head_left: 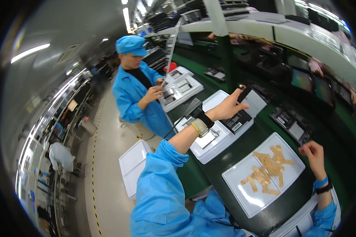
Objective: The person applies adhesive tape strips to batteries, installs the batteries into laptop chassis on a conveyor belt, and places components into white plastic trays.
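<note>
My left hand [227,107] reaches out over a white plastic tray [203,157], its thumb and fingers around a black flat pack [244,94] with a small reddish tip. Black packs with printed labels [238,121] lie in that tray under the hand. My right hand [315,155] is raised at the right of a second white tray [236,172], fingers curled together; whether they pinch anything is too small to make out. Tan paper-like strips [269,166] are heaped loosely in this second tray.
A co-worker in blue [136,91] stands across at the far left, handling a clear panel [171,47] above white trays [186,93]. Black labelled packs [292,123] lie on the green bench [225,160]. A shelf post [221,43] rises beyond. A white tray [134,164] juts out at left.
</note>
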